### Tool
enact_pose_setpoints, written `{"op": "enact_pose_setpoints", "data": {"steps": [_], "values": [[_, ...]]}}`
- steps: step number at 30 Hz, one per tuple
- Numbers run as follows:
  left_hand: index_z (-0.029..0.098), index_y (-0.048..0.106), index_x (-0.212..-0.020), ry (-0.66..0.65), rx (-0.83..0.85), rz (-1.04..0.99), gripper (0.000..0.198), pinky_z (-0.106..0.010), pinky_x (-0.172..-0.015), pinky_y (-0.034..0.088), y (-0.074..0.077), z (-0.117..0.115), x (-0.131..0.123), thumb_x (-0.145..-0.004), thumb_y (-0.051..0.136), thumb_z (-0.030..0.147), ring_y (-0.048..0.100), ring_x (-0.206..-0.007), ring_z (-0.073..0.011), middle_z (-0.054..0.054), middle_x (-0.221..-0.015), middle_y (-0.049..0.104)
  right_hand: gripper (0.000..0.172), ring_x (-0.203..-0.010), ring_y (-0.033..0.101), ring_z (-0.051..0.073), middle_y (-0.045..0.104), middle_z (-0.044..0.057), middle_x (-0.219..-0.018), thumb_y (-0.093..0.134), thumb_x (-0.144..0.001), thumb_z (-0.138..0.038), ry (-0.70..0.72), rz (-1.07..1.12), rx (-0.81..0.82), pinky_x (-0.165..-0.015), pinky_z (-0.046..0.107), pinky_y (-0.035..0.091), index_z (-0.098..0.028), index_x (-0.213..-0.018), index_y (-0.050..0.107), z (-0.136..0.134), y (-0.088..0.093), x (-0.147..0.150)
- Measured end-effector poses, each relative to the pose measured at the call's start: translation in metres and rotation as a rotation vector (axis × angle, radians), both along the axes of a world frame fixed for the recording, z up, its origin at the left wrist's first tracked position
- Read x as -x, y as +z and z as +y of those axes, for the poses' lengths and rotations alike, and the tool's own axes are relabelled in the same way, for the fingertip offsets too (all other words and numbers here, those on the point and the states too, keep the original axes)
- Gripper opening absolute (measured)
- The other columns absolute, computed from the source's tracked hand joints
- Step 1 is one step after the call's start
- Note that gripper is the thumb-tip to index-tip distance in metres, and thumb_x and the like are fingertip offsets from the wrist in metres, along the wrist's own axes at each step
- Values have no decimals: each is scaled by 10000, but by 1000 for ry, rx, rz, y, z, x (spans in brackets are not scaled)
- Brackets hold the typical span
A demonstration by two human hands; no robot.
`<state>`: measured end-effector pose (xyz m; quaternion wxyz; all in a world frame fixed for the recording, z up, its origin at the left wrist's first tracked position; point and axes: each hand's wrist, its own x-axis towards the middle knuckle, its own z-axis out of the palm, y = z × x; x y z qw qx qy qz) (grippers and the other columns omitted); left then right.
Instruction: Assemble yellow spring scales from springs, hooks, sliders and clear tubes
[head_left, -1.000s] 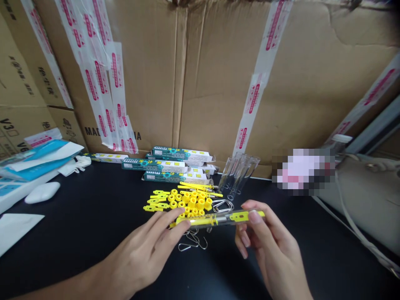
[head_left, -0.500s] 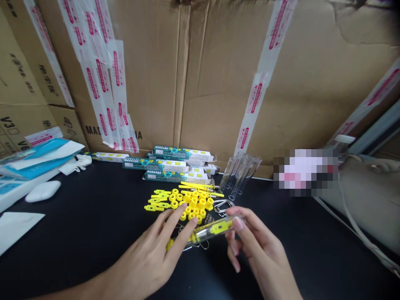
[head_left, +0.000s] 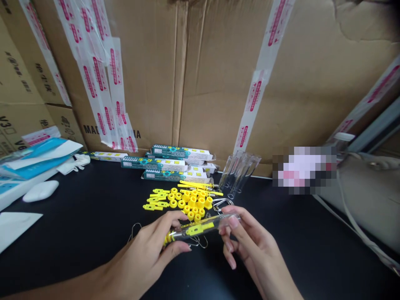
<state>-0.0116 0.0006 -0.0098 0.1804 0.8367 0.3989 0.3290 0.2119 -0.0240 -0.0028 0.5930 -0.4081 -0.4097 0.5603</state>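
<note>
A clear tube [head_left: 218, 221] with yellow parts inside lies between my two hands, slightly tilted up to the right. My left hand [head_left: 150, 250] is wrapped round its left end, where yellow rings show. The thumb and fingers of my right hand [head_left: 250, 241] pinch the clear right end. Just beyond the tube are several yellow rings and caps [head_left: 193, 204], flat yellow pieces [head_left: 156, 200] and long yellow sticks [head_left: 200, 187]. Bent metal wires [head_left: 223, 203] lie near my right fingertips, and more wire loops [head_left: 201, 241] show under the tube.
Several clear tubes [head_left: 239, 173] stand tilted at the back, beside stacked green and white boxes [head_left: 168, 162]. A cardboard wall [head_left: 212, 83] rises behind. At left are a white mouse-like object [head_left: 40, 191] and blue packets [head_left: 43, 154]; a grey bag [head_left: 368, 200] is at right.
My left hand has closed round the tube's left end, its fingers drawn back from over the yellow rings. The yellow piece inside sits further left. A wire loop now shows beside my left hand.
</note>
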Motion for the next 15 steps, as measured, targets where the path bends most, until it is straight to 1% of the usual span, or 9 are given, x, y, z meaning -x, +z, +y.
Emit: {"op": "enact_pose_setpoints", "data": {"steps": [2, 5, 6, 7, 10, 11, 15], "values": [[292, 564, -1174, 23, 44, -27, 238, -196, -748, 586, -1, 2, -1, -942, 597, 327, 729, -858, -150, 32, -960, 728, 338, -484, 465, 65, 578, -17, -716, 749, -821, -487, 19, -2, 2, -402, 185, 447, -209, -999, 672, 1, -1, 0], [282, 580, -1132, 21, 71, -79, 219, -148, -578, 560, 0, 4, -4, -915, 607, 294, 706, -714, -117, 47, -916, 719, 352, -486, 479, 70, 577, -17, -712, 758, -809, -496, 16, 2, 0, -399, 187, 445, -208, -992, 673, 3, 0, -1], [282, 581, -1134, 5, 70, -96, 227, -141, -577, 556, 0, 4, -5, -908, 605, 265, 702, -709, -109, 51, -922, 719, 350, -493, 485, 72, 576, -17, -717, 754, -813, -495, 2, 5, -1, -403, 187, 444, -210, -1000, 674, 3, 0, -2], [285, 583, -1138, -17, 65, -113, 243, -141, -617, 562, 1, 5, -6, -902, 604, 232, 704, -731, -104, 55, -935, 722, 346, -499, 489, 74, 574, -18, -721, 751, -819, -490, -16, 7, -3, -407, 188, 444, -213, -1011, 675, 3, 1, -3], [290, 607, -1141, -74, 59, -168, 287, -165, -809, 563, 4, 6, -7, -883, 620, 164, 716, -864, -105, 68, -979, 738, 348, -517, 500, 80, 566, -19, -728, 752, -823, -479, -59, 6, -14, -419, 194, 449, -219, -1043, 677, 2, 5, -5], [289, 623, -1139, -86, 68, -182, 294, -168, -839, 558, 5, 7, -7, -877, 633, 156, 719, -891, -106, 70, -995, 746, 353, -520, 503, 83, 566, -19, -728, 755, -820, -480, -66, 3, -16, -421, 197, 451, -220, -1046, 678, 1, 6, -5], [284, 700, -1132, -117, 134, -198, 325, -169, -821, 570, 6, 11, -3, -826, 729, 180, 746, -870, -123, 65, -1013, 782, 341, -511, 506, 78, 564, -22, -730, 745, -826, -491, -58, 5, -13, -425, 199, 451, -224, -1029, 683, 0, 6, -6]]}}
